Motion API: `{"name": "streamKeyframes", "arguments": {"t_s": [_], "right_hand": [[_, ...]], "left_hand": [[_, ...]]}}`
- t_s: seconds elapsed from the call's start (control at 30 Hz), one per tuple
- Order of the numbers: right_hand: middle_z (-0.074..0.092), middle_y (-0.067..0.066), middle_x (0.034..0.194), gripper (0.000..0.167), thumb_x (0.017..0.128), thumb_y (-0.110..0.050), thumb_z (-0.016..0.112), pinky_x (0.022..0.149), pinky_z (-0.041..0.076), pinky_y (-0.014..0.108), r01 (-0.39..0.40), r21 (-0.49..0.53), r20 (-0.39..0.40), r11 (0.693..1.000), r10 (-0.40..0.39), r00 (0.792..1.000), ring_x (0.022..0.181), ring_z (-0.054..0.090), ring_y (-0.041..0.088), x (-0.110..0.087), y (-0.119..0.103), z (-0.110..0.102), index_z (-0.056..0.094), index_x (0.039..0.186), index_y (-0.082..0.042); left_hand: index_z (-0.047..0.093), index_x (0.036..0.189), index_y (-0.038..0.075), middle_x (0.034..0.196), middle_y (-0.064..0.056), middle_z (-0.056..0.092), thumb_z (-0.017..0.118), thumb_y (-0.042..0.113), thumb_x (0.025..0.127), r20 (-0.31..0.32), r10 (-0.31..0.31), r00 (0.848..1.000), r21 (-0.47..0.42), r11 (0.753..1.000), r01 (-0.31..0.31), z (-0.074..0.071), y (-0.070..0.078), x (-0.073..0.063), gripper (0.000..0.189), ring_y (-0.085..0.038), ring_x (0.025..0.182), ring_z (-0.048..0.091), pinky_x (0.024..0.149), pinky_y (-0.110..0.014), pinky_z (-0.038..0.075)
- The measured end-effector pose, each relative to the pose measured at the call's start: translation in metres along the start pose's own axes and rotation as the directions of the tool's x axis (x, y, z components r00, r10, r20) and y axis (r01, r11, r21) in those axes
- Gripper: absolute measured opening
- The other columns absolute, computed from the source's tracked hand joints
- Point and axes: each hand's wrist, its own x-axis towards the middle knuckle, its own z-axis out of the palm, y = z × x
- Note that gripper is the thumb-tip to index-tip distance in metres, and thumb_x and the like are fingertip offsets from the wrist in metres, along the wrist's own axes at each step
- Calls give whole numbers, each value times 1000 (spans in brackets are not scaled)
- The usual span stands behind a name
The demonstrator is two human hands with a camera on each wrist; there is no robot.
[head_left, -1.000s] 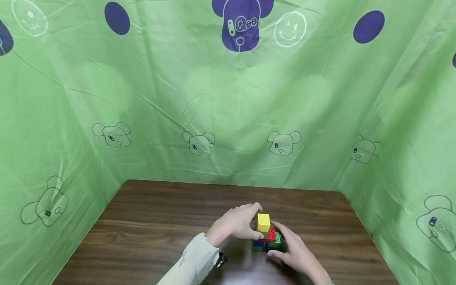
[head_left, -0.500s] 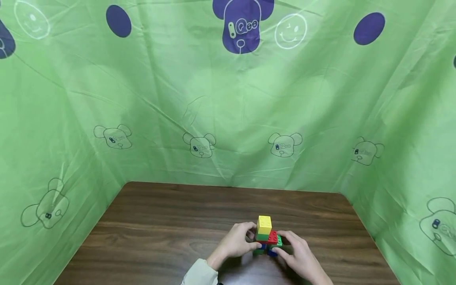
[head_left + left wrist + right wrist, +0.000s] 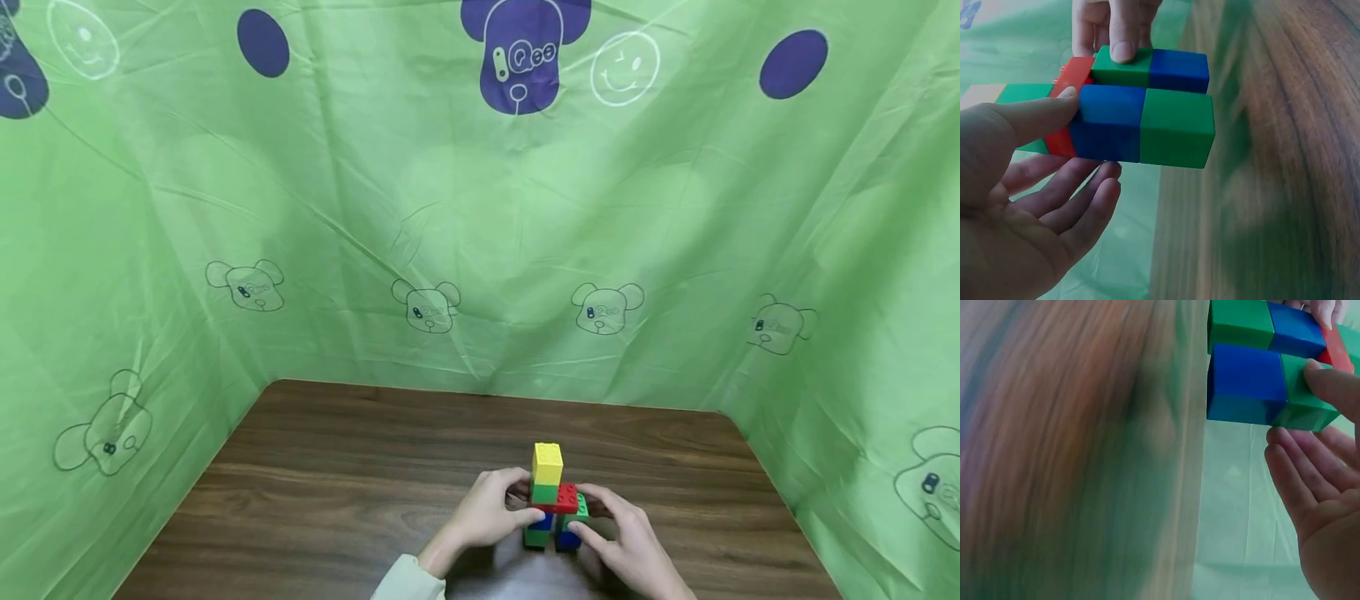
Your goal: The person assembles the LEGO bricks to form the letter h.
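A toy brick structure stands upright between both hands. Its red brick [image 3: 567, 498] bridges two short columns. On the red brick's left end sits a green brick [image 3: 545, 494], topped by a yellow brick [image 3: 547, 462]. The left column has a blue brick [image 3: 1110, 122] over a green brick [image 3: 1175, 128]; in the right one, a green brick [image 3: 1297, 387] is above a blue brick [image 3: 1247, 381]. My left hand [image 3: 486, 510] pinches the left column where blue meets red, thumb in front. My right hand [image 3: 630, 535] grips the right column's green brick. Whether the columns touch the table is unclear.
The dark wooden table [image 3: 360, 450] extends behind and to both sides of the hands. A green printed cloth [image 3: 480, 217] encloses its back and sides.
My left hand has slid down from beside the upper green and yellow bricks to the left column. The right thumb has shifted onto the right column's green brick. The structure has turned slightly.
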Motion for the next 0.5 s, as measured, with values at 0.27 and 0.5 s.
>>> {"name": "streamKeyframes", "arguments": {"t_s": [0.27, 0.5], "right_hand": [[74, -4, 101, 35, 85, -24, 83, 78, 58, 25, -224, 262, -42, 939, 242, 969, 90, 69, 7, 20, -31, 14, 70, 116, -21], [77, 4, 97, 41, 88, -35, 79, 73, 57, 21, -333, 177, -6, 926, 339, 941, 85, 71, 9, 34, -39, 38, 73, 120, -9]], "left_hand": [[59, 134, 3, 106, -15, 75, 76, 25, 92, -192, -49, 980, -95, 995, 31, -16, -2, -6, 50, -19, 91, 74, 79, -24, 58], [66, 126, -3, 106, -18, 75, 75, 17, 93, -406, -19, 914, 69, 996, 51, -9, -19, -9, 40, -25, 89, 76, 77, -31, 60]]}}
